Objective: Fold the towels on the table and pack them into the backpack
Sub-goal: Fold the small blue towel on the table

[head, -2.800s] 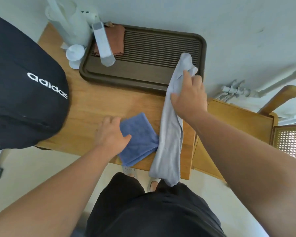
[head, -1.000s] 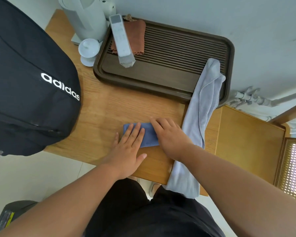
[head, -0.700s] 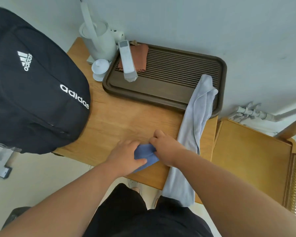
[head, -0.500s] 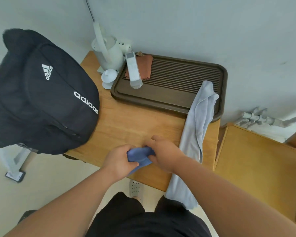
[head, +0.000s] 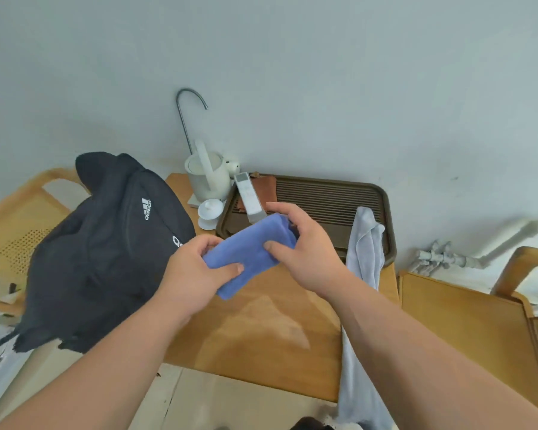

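At frame centre, the left hand (head: 189,276) and right hand (head: 308,252) are clamping their grips on a folded blue towel (head: 249,243); a black fabric backpack (head: 100,243) is sitting at the left.

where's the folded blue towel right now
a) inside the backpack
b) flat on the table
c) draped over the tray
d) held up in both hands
d: the left hand and right hand each grip an end of the blue towel, lifted above the table.
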A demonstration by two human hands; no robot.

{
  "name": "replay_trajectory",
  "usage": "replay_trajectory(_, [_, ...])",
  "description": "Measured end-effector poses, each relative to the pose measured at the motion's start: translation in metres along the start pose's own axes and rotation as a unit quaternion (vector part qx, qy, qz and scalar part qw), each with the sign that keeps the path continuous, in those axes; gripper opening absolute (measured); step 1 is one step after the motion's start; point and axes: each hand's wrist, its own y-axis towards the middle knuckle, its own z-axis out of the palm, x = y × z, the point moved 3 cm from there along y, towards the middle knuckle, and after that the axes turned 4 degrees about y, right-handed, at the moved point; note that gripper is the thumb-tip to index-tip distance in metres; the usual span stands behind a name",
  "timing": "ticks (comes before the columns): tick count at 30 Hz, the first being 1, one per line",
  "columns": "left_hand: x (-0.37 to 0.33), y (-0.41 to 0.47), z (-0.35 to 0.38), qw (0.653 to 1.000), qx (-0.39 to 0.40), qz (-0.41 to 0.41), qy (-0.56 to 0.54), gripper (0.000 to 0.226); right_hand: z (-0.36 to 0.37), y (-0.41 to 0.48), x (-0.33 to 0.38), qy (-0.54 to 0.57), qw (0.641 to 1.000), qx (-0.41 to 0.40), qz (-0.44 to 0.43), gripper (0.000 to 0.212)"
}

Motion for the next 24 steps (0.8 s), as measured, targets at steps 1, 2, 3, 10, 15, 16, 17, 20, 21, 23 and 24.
replay_trajectory(1, [-0.002,0.001,-0.011,1.000,-0.010,0.002,-0.018,0.034,0.008,0.000,0.010,0.008,1.000,-0.017,-0.006,0.059])
replay_trajectory(2, [-0.003,0.001,-0.024,0.999,-0.022,0.007,-0.039,0.038,0.017,0.000,0.020,0.018,0.999,-0.036,-0.012,0.058])
replay_trajectory(3, [-0.005,0.000,-0.037,0.998,-0.035,0.016,-0.058,0.041,0.026,0.000,0.031,0.028,0.998,-0.055,-0.020,0.057])
replay_trajectory(10, [-0.018,-0.011,-0.130,0.978,-0.119,0.133,-0.112,0.047,0.085,-0.002,0.108,0.077,0.980,-0.178,-0.051,0.057])
replay_trajectory(15, [-0.010,0.004,-0.190,0.961,-0.153,0.151,-0.175,0.048,0.122,0.006,0.152,0.079,0.980,-0.163,-0.081,0.049])
replay_trajectory(16, [-0.005,0.009,-0.201,0.957,-0.161,0.141,-0.195,0.047,0.128,0.011,0.160,0.076,0.981,-0.156,-0.087,0.047])
replay_trajectory(17, [0.000,0.013,-0.211,0.952,-0.168,0.131,-0.220,0.044,0.136,0.018,0.168,0.072,0.982,-0.148,-0.096,0.046])
replay_trajectory(20, [0.019,0.027,-0.238,0.934,-0.196,0.107,-0.278,0.039,0.164,0.046,0.187,0.039,0.984,-0.107,-0.140,0.048])
replay_trajectory(21, [0.026,0.031,-0.246,0.934,-0.213,0.100,-0.270,0.038,0.175,0.057,0.190,0.019,0.985,-0.090,-0.149,0.049])
replay_trajectory(23, [0.042,0.038,-0.262,0.937,-0.238,0.077,-0.242,0.039,0.198,0.076,0.193,-0.013,0.986,-0.066,-0.152,0.052])
replay_trajectory(24, [0.050,0.042,-0.269,0.940,-0.244,0.067,-0.229,0.039,0.208,0.083,0.193,-0.023,0.987,-0.057,-0.148,0.050])
